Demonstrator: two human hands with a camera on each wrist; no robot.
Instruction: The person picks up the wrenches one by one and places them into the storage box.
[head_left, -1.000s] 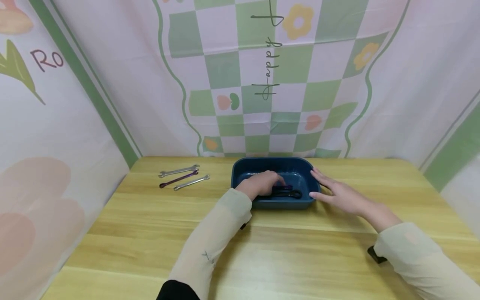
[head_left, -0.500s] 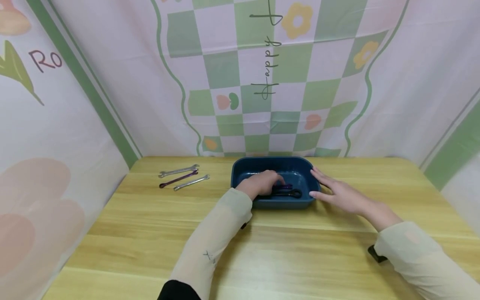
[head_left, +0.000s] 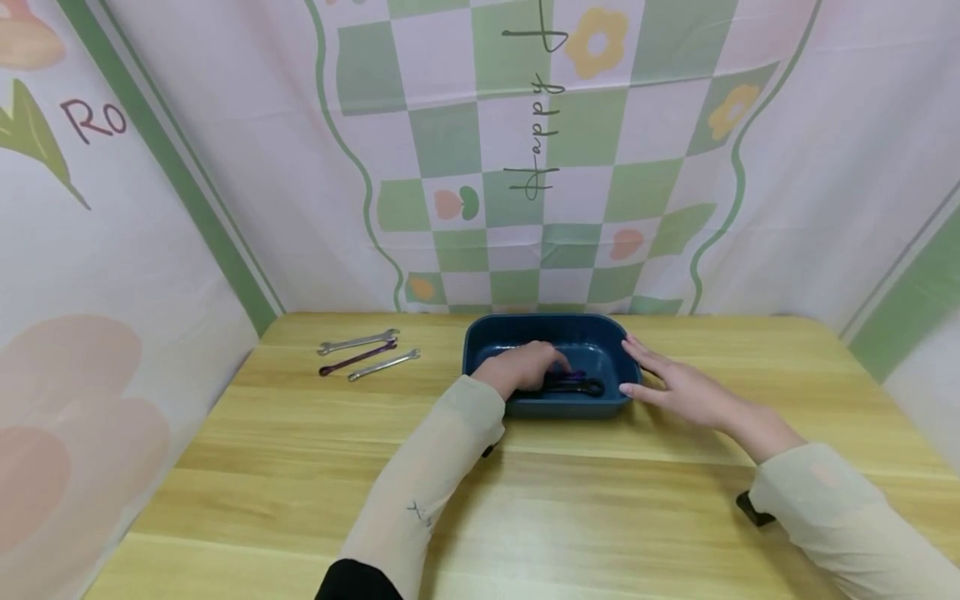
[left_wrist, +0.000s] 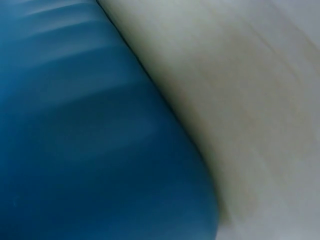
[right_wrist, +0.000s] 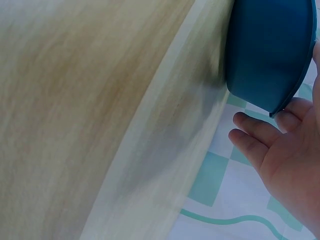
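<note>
A dark blue rectangular box [head_left: 558, 410] stands near the back of the table. Into it reaches my left hand [head_left: 521, 367], fingers bent down among the wrenches. By its fingertips shows the end of a purple wrench [head_left: 576, 377]; in front of that lies a black ring-ended wrench [head_left: 592, 387]. The hand covers their other ends, and I cannot tell whether it grips one. My right hand [head_left: 686, 392] touches the box's right end, thumb and fingers spread and mostly straight. In the right wrist view, two fingers [right_wrist: 255, 132] extend below the box's rim.
Left of the box, a silver open-ended wrench [head_left: 358, 342], a thin purple wrench [head_left: 356, 358] and another silver wrench [head_left: 384, 365] lie on the wooden table [head_left: 555, 517]. A patterned cloth [head_left: 570, 167] hangs right behind the table's back edge.
The purple wrench's visible end in the box has shifted slightly beside the left fingertips. Both hands and the box have stayed almost in place.
</note>
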